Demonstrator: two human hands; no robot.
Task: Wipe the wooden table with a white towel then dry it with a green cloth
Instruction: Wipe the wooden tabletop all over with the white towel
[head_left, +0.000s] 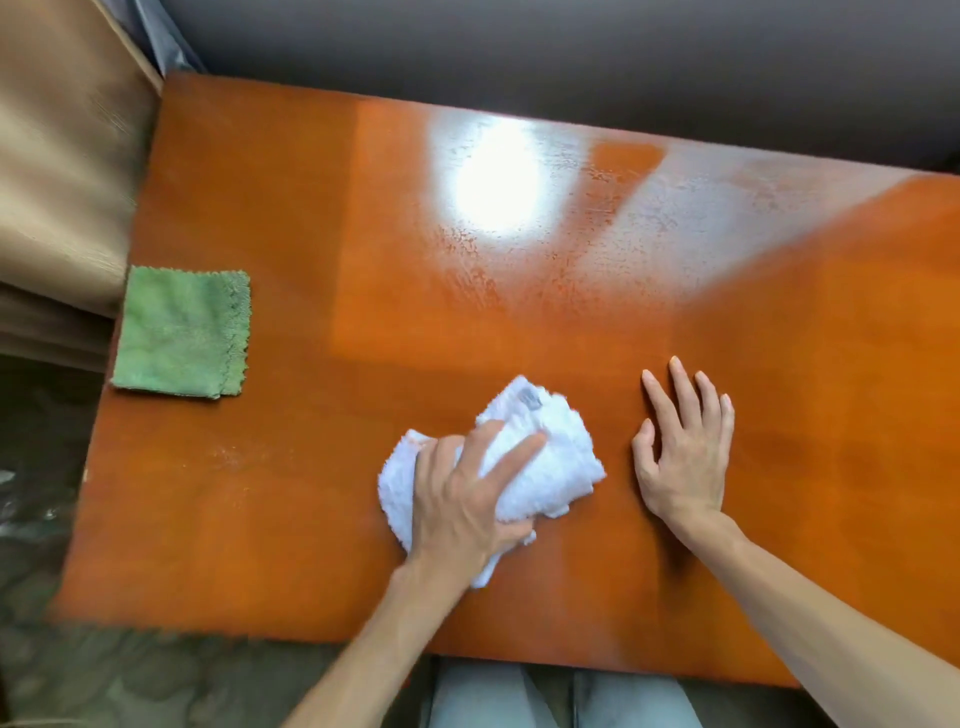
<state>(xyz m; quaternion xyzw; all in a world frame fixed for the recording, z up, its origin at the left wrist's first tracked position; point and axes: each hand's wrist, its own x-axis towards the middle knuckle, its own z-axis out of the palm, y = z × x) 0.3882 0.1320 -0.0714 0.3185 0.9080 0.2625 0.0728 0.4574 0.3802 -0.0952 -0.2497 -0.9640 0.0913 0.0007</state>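
Note:
A glossy orange-brown wooden table (519, 322) fills most of the head view. A crumpled white towel (550, 452) lies on it near the front middle. My left hand (462, 499) presses down on the towel, fingers spread over it and gripping its near side. My right hand (685, 447) rests flat on the bare wood just right of the towel, fingers apart and holding nothing. A folded green cloth (182, 332) lies flat at the table's left edge, well away from both hands.
Beige curtain fabric (62, 171) hangs along the table's left side. A dark grey surface (571, 47) runs behind the far edge. A bright light glare and pale streaks (493, 176) show on the far half. My light trousers (561, 696) show below the front edge.

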